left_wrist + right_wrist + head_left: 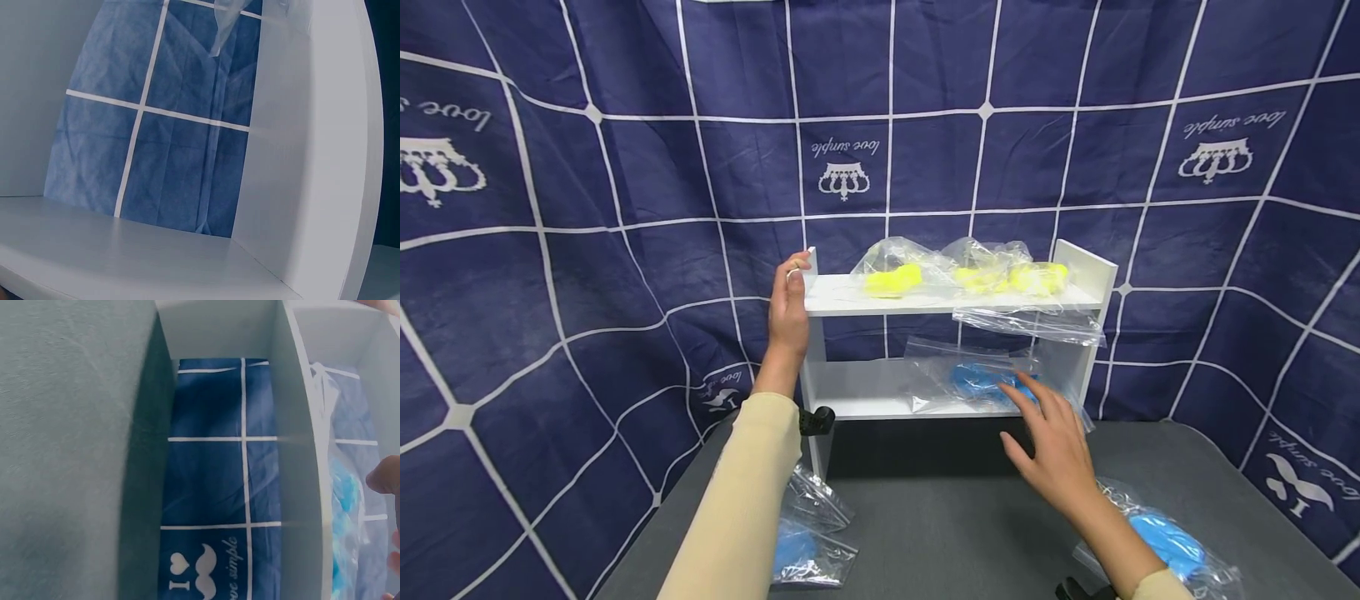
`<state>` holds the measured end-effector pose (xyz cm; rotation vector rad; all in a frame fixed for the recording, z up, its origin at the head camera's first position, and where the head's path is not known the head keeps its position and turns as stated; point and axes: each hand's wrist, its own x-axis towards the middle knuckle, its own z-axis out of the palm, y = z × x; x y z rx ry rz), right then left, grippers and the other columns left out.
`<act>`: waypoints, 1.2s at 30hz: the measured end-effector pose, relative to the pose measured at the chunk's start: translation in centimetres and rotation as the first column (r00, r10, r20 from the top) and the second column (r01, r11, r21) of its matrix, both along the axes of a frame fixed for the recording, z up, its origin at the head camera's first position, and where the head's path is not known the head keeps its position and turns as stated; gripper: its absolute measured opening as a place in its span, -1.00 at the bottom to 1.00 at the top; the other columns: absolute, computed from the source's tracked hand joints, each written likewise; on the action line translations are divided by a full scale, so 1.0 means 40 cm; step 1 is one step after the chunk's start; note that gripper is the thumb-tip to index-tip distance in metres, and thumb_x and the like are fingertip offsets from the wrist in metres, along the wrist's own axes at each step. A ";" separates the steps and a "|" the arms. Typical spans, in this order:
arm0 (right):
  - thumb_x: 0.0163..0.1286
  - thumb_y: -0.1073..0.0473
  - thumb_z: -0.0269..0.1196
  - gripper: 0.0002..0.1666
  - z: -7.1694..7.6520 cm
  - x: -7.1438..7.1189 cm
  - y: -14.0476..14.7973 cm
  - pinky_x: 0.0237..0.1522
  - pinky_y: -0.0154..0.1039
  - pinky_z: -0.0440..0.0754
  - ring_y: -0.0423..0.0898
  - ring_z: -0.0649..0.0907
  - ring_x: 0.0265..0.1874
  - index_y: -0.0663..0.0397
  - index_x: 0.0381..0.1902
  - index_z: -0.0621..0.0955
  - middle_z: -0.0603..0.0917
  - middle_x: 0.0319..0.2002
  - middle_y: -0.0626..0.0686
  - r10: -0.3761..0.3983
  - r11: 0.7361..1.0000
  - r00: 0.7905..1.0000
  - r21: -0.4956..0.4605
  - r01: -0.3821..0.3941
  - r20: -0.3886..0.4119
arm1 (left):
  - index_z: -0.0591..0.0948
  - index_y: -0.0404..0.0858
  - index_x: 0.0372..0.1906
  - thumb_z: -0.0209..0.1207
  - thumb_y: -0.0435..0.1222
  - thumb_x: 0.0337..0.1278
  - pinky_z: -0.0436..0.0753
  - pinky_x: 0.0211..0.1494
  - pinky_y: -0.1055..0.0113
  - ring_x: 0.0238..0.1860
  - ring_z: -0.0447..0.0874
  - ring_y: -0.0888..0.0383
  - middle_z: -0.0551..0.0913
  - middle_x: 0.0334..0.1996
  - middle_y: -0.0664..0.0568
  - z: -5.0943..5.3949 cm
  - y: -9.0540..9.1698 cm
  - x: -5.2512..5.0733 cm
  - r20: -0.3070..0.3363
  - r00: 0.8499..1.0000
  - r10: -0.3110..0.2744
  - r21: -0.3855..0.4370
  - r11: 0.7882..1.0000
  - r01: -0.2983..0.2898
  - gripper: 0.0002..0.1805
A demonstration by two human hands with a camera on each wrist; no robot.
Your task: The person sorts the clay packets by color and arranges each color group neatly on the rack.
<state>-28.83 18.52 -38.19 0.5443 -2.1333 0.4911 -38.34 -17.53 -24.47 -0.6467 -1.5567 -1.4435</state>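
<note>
A white two-tier shelf (857, 390) stands on the dark table. At its upper left corner, my left hand (788, 310) grips the top of the side panel. The left wrist view shows only the shelf's white boards (340, 137) and the cloth behind. On the lower tier lies a clear zip bag with a blue item (976, 379) inside, its exact kind unclear. My right hand (1052, 437) hovers in front of this bag, fingers spread and holding nothing. Part of that hand (386, 477) shows beside the bagged blue item (344, 500) in the right wrist view.
Clear bags with yellow items (892, 281) sit on the top tier; one bag end (1037, 323) hangs over its front edge. On the table (925, 517) lie bagged blue items at left (793, 550) and right (1167, 542). Blue checked cloth (925, 167) surrounds the table.
</note>
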 end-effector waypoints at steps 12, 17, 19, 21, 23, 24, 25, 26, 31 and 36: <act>-0.01 0.21 0.52 -0.05 -0.037 0.093 0.109 0.04 0.32 0.32 0.31 0.42 0.18 -0.07 0.39 0.44 0.38 0.40 0.23 -0.037 0.999 0.996 -0.011 0.038 0.079 | 0.39 -0.55 0.00 -0.26 -0.37 0.54 0.19 0.49 0.34 0.45 0.32 -0.06 0.46 0.32 -0.30 -0.001 0.001 -0.006 0.017 1.000 -0.009 0.012 1.000 0.009 -0.70; -0.07 0.21 0.56 0.01 -0.061 0.117 0.155 0.00 0.29 0.32 0.29 0.42 0.16 -0.11 0.40 0.44 0.36 0.42 0.22 -0.046 0.999 0.992 0.003 0.046 0.117 | 0.37 -0.61 0.01 -0.29 -0.41 0.52 0.17 0.50 0.34 0.47 0.27 -0.15 0.42 0.33 -0.36 0.001 0.004 -0.003 0.035 0.999 -0.007 0.019 1.000 0.006 -0.69; -0.08 0.20 0.57 0.02 -0.070 0.124 0.173 -0.01 0.28 0.32 0.29 0.42 0.15 -0.11 0.40 0.45 0.36 0.43 0.20 -0.047 0.999 0.992 0.003 0.047 0.119 | 0.36 -0.63 0.01 -0.30 -0.42 0.51 0.16 0.51 0.32 0.47 0.26 -0.18 0.41 0.33 -0.38 0.003 0.005 -0.003 0.034 0.999 -0.008 0.020 1.000 0.007 -0.68; -0.10 0.20 0.58 0.03 -0.081 0.129 0.190 -0.03 0.28 0.32 0.30 0.43 0.14 -0.11 0.39 0.45 0.35 0.44 0.19 -0.044 0.999 0.992 -0.003 0.045 0.118 | 0.36 -0.62 0.01 -0.29 -0.41 0.51 0.16 0.51 0.31 0.47 0.27 -0.16 0.42 0.33 -0.36 0.003 0.005 -0.002 0.034 0.999 -0.003 0.016 1.000 0.002 -0.68; -0.11 0.18 0.59 0.04 -0.093 0.134 0.207 -0.05 0.27 0.31 0.30 0.43 0.13 -0.11 0.40 0.45 0.35 0.44 0.18 -0.043 0.999 0.992 -0.014 0.045 0.121 | 0.37 -0.59 0.00 -0.28 -0.39 0.53 0.17 0.51 0.31 0.47 0.29 -0.11 0.43 0.32 -0.33 0.003 0.005 -0.002 0.032 0.999 -0.004 0.013 1.000 0.004 -0.69; -0.11 0.17 0.59 0.06 -0.098 0.136 0.216 -0.05 0.27 0.31 0.30 0.43 0.13 -0.12 0.41 0.44 0.34 0.45 0.17 -0.047 0.999 0.991 -0.017 0.050 0.129 | 0.38 -0.57 0.00 -0.27 -0.38 0.53 0.18 0.51 0.32 0.46 0.30 -0.08 0.45 0.32 -0.30 0.003 0.005 -0.001 0.031 1.000 -0.003 0.011 1.000 0.002 -0.69; -0.12 0.16 0.60 0.07 -0.104 0.138 0.225 -0.06 0.28 0.30 0.31 0.43 0.12 -0.12 0.41 0.43 0.34 0.45 0.18 -0.046 0.998 0.989 -0.023 0.050 0.137 | 0.38 -0.55 0.00 -0.27 -0.37 0.54 0.18 0.51 0.32 0.46 0.31 -0.06 0.45 0.32 -0.29 0.003 0.005 0.000 0.030 1.000 -0.002 0.010 1.000 0.002 -0.70; -0.11 0.14 0.60 0.09 -0.110 0.140 0.234 -0.06 0.29 0.30 0.32 0.42 0.12 -0.14 0.43 0.41 0.33 0.46 0.17 -0.051 0.998 0.987 -0.026 0.056 0.155 | 0.39 -0.54 0.00 -0.26 -0.36 0.54 0.18 0.51 0.32 0.46 0.31 -0.04 0.46 0.32 -0.27 0.003 0.004 0.001 0.027 1.000 0.000 0.007 1.000 -0.001 -0.69; -0.08 -0.04 0.61 0.20 -0.140 0.147 0.282 -0.07 0.37 0.30 0.41 0.36 0.16 -0.21 0.51 0.29 0.25 0.49 0.23 -0.101 0.994 0.950 -0.012 0.109 0.296 | 0.39 -0.54 0.01 -0.26 -0.31 0.55 0.19 0.52 0.30 0.46 0.32 -0.01 0.46 0.32 -0.27 0.001 0.000 -0.001 -0.003 1.000 -0.003 0.000 1.000 0.003 -0.67; -0.15 -0.10 0.63 0.23 -0.178 0.151 0.331 -0.15 0.46 0.35 0.47 0.37 0.14 -0.12 0.49 0.30 0.30 0.41 0.34 -0.120 0.992 0.919 0.013 0.124 0.376 | 0.38 -0.54 0.01 -0.27 -0.29 0.54 0.19 0.52 0.30 0.45 0.33 -0.01 0.45 0.32 -0.27 -0.001 -0.002 0.000 -0.001 1.000 0.011 -0.020 1.000 -0.011 -0.64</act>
